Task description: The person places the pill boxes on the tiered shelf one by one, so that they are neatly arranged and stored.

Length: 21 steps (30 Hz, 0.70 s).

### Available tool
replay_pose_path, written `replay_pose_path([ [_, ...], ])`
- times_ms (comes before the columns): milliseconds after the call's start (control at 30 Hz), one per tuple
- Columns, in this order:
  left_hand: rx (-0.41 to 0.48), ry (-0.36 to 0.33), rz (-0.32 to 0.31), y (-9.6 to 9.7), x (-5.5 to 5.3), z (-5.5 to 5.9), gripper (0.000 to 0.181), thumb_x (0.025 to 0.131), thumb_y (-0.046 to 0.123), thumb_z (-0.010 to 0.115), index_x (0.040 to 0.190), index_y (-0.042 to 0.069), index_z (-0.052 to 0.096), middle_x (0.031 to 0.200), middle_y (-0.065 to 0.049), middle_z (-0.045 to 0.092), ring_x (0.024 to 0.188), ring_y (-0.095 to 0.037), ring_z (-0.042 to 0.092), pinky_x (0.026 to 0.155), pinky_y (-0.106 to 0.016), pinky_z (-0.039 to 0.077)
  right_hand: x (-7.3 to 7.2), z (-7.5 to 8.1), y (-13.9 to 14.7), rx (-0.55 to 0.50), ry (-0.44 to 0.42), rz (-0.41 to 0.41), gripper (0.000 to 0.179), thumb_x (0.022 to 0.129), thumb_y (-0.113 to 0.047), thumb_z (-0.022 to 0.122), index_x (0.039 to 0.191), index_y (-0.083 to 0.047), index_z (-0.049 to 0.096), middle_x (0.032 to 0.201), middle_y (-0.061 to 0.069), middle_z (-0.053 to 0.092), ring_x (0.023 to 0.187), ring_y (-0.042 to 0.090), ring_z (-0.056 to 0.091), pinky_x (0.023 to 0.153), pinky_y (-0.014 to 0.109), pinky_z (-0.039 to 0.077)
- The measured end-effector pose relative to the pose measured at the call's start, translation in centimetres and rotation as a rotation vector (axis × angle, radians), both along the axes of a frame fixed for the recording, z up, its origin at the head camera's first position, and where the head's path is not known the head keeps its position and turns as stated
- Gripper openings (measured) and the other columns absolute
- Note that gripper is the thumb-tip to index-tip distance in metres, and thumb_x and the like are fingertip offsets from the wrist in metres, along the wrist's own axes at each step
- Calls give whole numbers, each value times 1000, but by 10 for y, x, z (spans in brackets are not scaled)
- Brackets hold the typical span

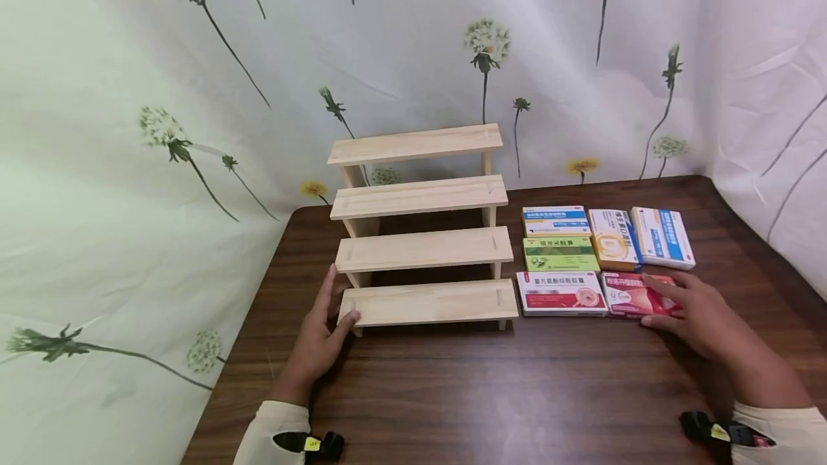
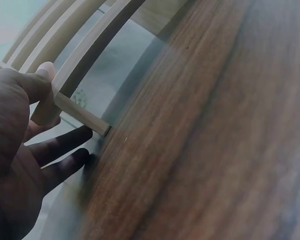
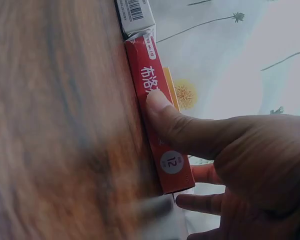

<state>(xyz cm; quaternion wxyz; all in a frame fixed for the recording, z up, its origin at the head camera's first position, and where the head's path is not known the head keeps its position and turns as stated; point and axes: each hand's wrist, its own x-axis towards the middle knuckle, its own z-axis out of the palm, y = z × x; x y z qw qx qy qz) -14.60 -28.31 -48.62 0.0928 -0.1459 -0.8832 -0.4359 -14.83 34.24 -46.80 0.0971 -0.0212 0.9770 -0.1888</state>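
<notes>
A four-step wooden display rack (image 1: pixel 423 250) of pale boards stands on the dark table. My left hand (image 1: pixel 319 339) pinches the left end of its lowest board (image 1: pixel 426 305), thumb over the front edge. In the left wrist view, the lower fingers (image 2: pixel 65 145) extend beside the rack's leg (image 2: pixel 85 117). To the right, my right hand (image 1: pixel 701 314) grips a red medicine box (image 1: pixel 623 296) by its right part. The right wrist view shows the thumb (image 3: pixel 162 107) against the printed long side of this box, the other fingers partly hidden behind it.
Left of the red box lies a white-and-red box (image 1: pixel 558 293). Behind them are a green box (image 1: pixel 561 255), a blue-and-white box (image 1: pixel 554 219), an orange-and-white box (image 1: pixel 614 239) and another blue-and-white box (image 1: pixel 662 237). A dandelion-print curtain (image 1: pixel 413 56) hangs behind the wooden table (image 1: pixel 452 393).
</notes>
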Motion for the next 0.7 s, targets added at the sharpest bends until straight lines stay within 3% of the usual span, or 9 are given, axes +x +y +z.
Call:
replay_pose_path([
  [67, 2, -7, -7, 0, -1, -1, 93, 110, 10, 65, 178, 25, 3, 164, -24, 51, 140, -49, 63, 108, -38, 56, 0, -1, 2, -14, 5, 0, 96, 93, -50, 85, 165, -4, 42, 153, 49, 26, 133, 74, 29, 103, 89, 39],
  [233, 11, -16, -13, 2, -5, -2, 93, 111, 11, 65, 178, 26, 3, 165, -23, 51, 143, -49, 61, 109, -56, 54, 2, -2, 9, -56, 1, -4, 96, 95, -49, 84, 166, -4, 39, 155, 48, 23, 135, 73, 25, 103, 90, 36],
  [333, 13, -15, -11, 2, -7, -1, 93, 111, 12, 64, 178, 27, 2, 165, -22, 51, 144, -49, 59, 111, -59, 52, 2, -3, 12, -67, 13, 12, 92, 96, -44, 84, 166, -3, 40, 154, 48, 24, 134, 72, 25, 102, 90, 36],
  [467, 22, -21, 0, -1, -6, -1, 95, 110, 10, 65, 178, 30, 2, 164, -22, 52, 146, -47, 57, 115, -38, 50, 1, -4, 13, -76, 32, 37, 88, 95, -37, 86, 163, -1, 44, 155, 45, 26, 134, 70, 27, 102, 89, 37],
  [600, 27, -37, -1, -2, -4, -2, 95, 111, 11, 65, 178, 32, 1, 166, -22, 50, 148, -47, 55, 110, -11, 39, 2, -6, 14, -79, 43, 41, 86, 95, -37, 86, 162, -1, 46, 156, 44, 27, 133, 69, 28, 101, 89, 38],
  [700, 28, -36, -7, -1, -4, -3, 94, 111, 12, 64, 178, 32, 0, 167, -24, 48, 150, -48, 53, 108, -6, 35, 4, -7, 16, -79, 49, 33, 86, 94, -36, 87, 162, -1, 47, 155, 44, 28, 133, 69, 28, 100, 89, 38],
])
